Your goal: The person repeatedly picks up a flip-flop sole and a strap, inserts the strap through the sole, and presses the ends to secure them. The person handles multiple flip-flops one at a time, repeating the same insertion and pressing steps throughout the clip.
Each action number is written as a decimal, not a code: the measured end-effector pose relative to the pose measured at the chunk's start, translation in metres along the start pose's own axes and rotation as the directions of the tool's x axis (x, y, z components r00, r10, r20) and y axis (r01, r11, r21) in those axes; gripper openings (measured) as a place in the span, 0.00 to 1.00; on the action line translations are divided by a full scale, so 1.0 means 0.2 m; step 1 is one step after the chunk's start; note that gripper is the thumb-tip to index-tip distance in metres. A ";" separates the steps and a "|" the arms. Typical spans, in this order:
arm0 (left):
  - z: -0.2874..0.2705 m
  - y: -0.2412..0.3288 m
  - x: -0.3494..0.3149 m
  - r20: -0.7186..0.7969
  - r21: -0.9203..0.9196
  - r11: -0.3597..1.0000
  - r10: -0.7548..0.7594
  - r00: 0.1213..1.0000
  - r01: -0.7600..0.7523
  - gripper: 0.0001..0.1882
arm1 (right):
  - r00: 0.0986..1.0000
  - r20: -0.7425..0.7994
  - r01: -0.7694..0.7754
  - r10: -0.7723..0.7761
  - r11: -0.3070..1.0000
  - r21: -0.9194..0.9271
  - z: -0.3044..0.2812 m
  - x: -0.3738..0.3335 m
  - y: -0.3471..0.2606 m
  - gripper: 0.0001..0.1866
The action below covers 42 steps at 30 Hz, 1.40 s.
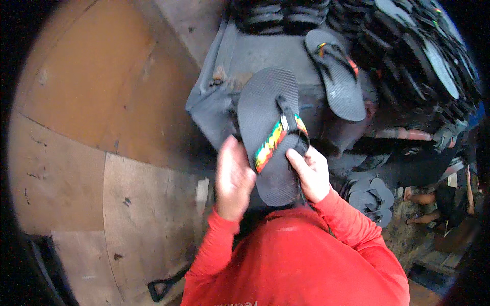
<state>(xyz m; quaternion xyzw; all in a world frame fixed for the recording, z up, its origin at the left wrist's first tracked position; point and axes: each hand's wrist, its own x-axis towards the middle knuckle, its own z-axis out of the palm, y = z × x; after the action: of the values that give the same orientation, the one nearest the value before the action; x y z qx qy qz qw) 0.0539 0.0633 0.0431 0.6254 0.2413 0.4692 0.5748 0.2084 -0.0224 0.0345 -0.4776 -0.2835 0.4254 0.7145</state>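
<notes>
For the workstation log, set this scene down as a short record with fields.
Held item: black sandal with a multicoloured strap
Right hand: grips the sandal, thumb on top near the strap
Left hand: at the sandal's left edge; contact unclear
Ahead, to the right: second sandal, strap side up
Upper right: pile of dark sandals
Lower right: grey sandals, bunched together

Before us we have a dull grey tabletop (255, 53), with a brownish patch near its front left corner. On it we see one loose dark flip-flop (347, 99) with a multicoloured strap, lying slantwise by the front edge. Towards the back we find stacked black flip-flops (278, 19); to the right, a big jumbled heap of flip-flops (395, 58), mostly black, some soles grey.
</notes>
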 end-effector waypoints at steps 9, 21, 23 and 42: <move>0.11 -0.17 -0.26 0.093 -0.287 0.886 -0.352 0.931 0.364 0.41 | 0.930 -0.214 -0.253 0.299 0.943 0.217 -0.31 0.08 -0.27 0.43; 0.21 -0.18 -0.22 0.209 -0.399 0.809 -0.377 0.902 0.431 0.47 | 0.984 -0.002 -0.164 0.180 0.900 0.404 -0.38 -0.17 -0.03 0.25; 0.20 -0.20 -0.22 0.221 -0.396 0.799 -0.395 0.892 0.452 0.47 | 0.987 0.021 -0.150 0.157 0.885 0.441 -0.37 -0.20 0.04 0.23; 0.17 -0.19 -0.11 0.133 -0.389 0.838 -0.360 0.923 0.383 0.45 | 0.967 0.089 -0.250 0.238 0.833 0.493 -0.37 -0.23 0.09 0.25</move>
<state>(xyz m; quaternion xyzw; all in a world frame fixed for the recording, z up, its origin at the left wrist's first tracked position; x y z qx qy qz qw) 0.0832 0.0358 0.0045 0.4453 0.2390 0.3716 0.7788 0.2412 -0.0923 -0.0108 -0.3034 -0.1087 0.5775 0.7501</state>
